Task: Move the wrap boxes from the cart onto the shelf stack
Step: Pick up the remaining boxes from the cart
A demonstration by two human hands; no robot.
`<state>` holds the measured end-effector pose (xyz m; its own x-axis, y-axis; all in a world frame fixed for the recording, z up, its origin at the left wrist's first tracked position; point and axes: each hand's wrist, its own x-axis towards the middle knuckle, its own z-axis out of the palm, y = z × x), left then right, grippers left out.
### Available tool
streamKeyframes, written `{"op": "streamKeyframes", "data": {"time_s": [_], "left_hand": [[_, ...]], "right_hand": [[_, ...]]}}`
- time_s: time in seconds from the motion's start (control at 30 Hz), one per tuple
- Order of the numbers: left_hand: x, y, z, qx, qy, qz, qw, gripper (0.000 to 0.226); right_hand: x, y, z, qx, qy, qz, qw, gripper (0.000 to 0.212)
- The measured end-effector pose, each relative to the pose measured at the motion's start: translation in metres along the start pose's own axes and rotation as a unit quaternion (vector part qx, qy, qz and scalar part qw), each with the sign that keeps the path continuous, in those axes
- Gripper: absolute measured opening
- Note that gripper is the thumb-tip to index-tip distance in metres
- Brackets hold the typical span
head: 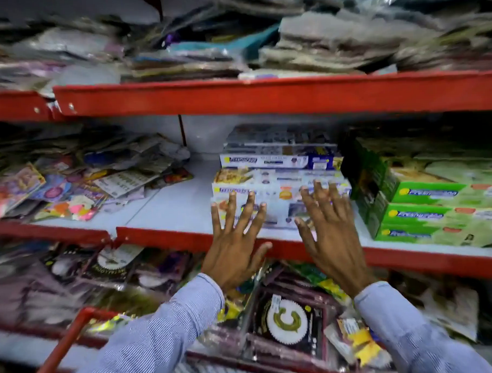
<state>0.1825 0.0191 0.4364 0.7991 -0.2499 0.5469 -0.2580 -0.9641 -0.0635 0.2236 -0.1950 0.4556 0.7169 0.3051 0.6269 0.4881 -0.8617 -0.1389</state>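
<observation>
On the middle shelf (183, 208): left hand (236, 243) and right hand (330, 236), fingers spread, nothing gripped, fingertips against the white-blue wrap boxes (281, 182) stack front. Print too blurred to read. Green boxes (426, 206) just right. Red cart (63, 352) rim at lower left.

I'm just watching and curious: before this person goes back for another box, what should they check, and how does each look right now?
1. Both hands free: left hand and right hand open, fingers spread. Ok.
2. White wrap boxes sit on the shelf. Ok.
3. Stack square: tiers staggered. Not ok.
4. Clear of green boxes: appears to touch. Cannot tell.
5. Boxes left in the cart: hidden. Cannot tell.
</observation>
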Motion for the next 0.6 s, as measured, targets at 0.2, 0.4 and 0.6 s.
{"op": "streamKeyframes", "data": {"time_s": [0.2, 0.4, 0.6], "left_hand": [[-0.126, 0.027, 0.039, -0.034, -0.084, -0.067, 0.994, 0.077], [-0.267, 0.052, 0.111, -0.080, -0.253, -0.101, 0.959, 0.076], [-0.378, 0.083, 0.175, -0.107, -0.364, -0.106, 0.919, 0.079]], "right_hand": [[-0.142, -0.025, 0.044, -0.003, -0.075, 0.019, 0.997, 0.067], [-0.283, -0.023, 0.114, 0.011, -0.290, 0.015, 0.957, 0.064], [-0.388, -0.024, 0.189, 0.085, -0.481, 0.015, 0.872, 0.063]]}}
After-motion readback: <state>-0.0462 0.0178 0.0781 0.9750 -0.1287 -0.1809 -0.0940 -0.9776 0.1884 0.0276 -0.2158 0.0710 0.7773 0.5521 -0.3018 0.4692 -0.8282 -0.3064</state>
